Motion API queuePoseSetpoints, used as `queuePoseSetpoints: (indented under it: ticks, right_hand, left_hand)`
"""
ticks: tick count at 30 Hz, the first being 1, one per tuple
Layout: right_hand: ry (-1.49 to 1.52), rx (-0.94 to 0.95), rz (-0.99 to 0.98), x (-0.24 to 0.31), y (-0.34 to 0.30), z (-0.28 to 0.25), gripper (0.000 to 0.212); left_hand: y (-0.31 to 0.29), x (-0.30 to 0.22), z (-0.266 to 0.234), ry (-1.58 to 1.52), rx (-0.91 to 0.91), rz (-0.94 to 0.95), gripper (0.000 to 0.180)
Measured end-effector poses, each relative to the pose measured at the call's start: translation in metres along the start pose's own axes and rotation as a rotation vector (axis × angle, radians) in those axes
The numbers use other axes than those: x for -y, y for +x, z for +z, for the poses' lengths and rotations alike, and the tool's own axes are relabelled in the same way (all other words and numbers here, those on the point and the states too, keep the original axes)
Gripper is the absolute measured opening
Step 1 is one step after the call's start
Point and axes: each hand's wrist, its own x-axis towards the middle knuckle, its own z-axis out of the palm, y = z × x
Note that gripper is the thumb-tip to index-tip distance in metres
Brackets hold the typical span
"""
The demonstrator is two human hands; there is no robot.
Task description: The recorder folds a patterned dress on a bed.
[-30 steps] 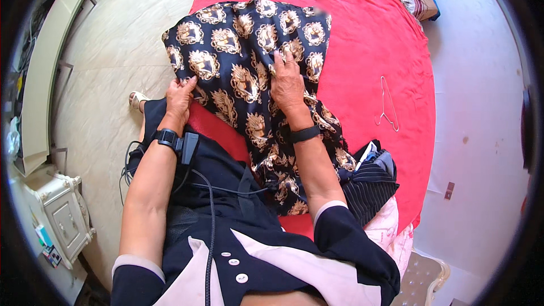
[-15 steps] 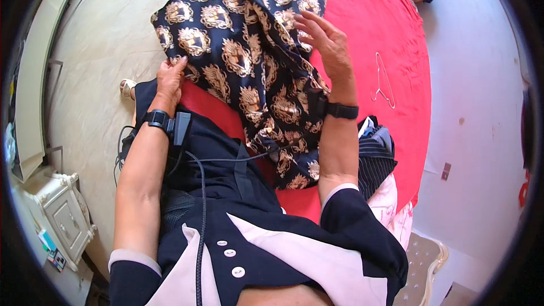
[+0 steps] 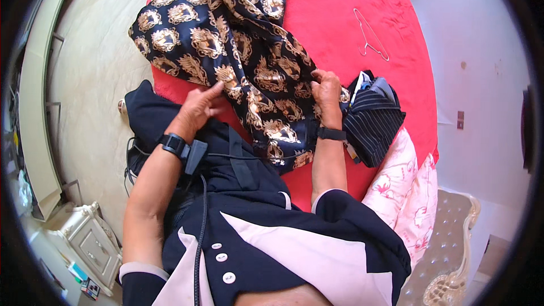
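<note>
A shiny black garment (image 3: 187,45) with a gold medallion print lies loosely folded on the red bedsheet (image 3: 323,17). Its exact kind cannot be told. My left hand (image 3: 198,109) hovers at the garment's near left edge, fingers apart and nothing in them. At the right edge of the cloth, my right hand (image 3: 327,92) is closed, its curled fingers pinching the fabric. Both wrists wear black straps, and a cable runs from the left one across my lap.
To the right of my right hand lies a pile of folded dark striped clothes (image 3: 371,124). A white wire hanger (image 3: 368,37) rests farther off on the sheet. Pink printed bedding (image 3: 399,187) is near the tufted headboard (image 3: 442,238). A white cabinet (image 3: 90,243) stands at left.
My left hand has let go of the garment's left edge and moved right and nearer. My right hand has come down from above the cloth to grip its right edge.
</note>
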Motion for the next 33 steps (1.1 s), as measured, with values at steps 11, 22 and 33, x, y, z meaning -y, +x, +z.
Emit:
queuePoseSetpoints:
  ticks: [11,22,33]
  right_hand:
    - [0.013,-0.366,0.212,-0.018,-0.032,-0.03,0.027]
    - [-0.054,0.334,-0.232,0.013,-0.137,-0.063,0.01]
    - [0.219,-0.217,-0.486,0.057,-0.06,-0.016,0.033]
  left_hand:
    - [-0.007,0.036,0.038,0.217,0.023,-0.107,0.03]
    - [-0.02,0.031,0.056,0.129,-0.221,-0.107,0.017]
    - [-0.02,0.036,0.05,0.15,-0.15,-0.04,0.018]
